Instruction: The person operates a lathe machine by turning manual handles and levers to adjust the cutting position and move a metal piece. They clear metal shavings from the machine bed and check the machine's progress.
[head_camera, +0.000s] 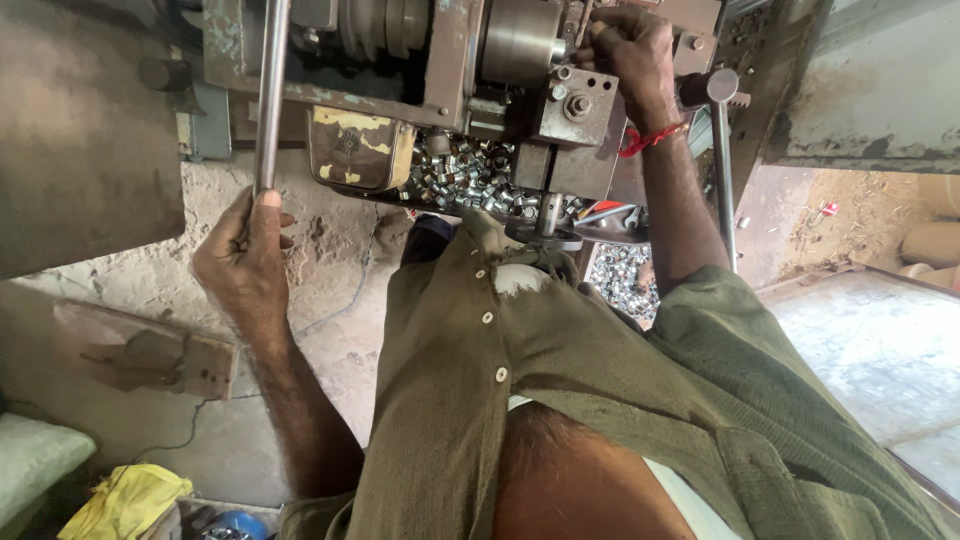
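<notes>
from the head camera, looking straight down, the left hand (243, 262) is wrapped tight around the lower end of a long grey metal lever (270, 95), fingers curled fully round it and the thumb laid along the bar; the lever runs up from that grip to the worn machine (455, 70) above it. the right hand (632, 55) is closed over a part at the top of the machine, just right of the round metal chuck (520, 38); the fingers hide whatever they have hold of, so what that part is cannot be told. directly below that grip sits a square metal block (572, 105) with bolts in it, and at the wrist is a red thread band (650, 138). just right of the wrist a dark knob (718, 86) tops a thin upright rod (724, 190), apart from the hand. between the two grips, lower than both, a heap of small shiny metal rings (465, 175) lies in the tray under the machine, beside a chipped yellow cover (358, 148). the person's olive shirt (470, 400) with pale buttons fills the space below. down past the left grip, near the bottom edge, lies a yellow cloth (125, 500), well apart from the hand.
</notes>
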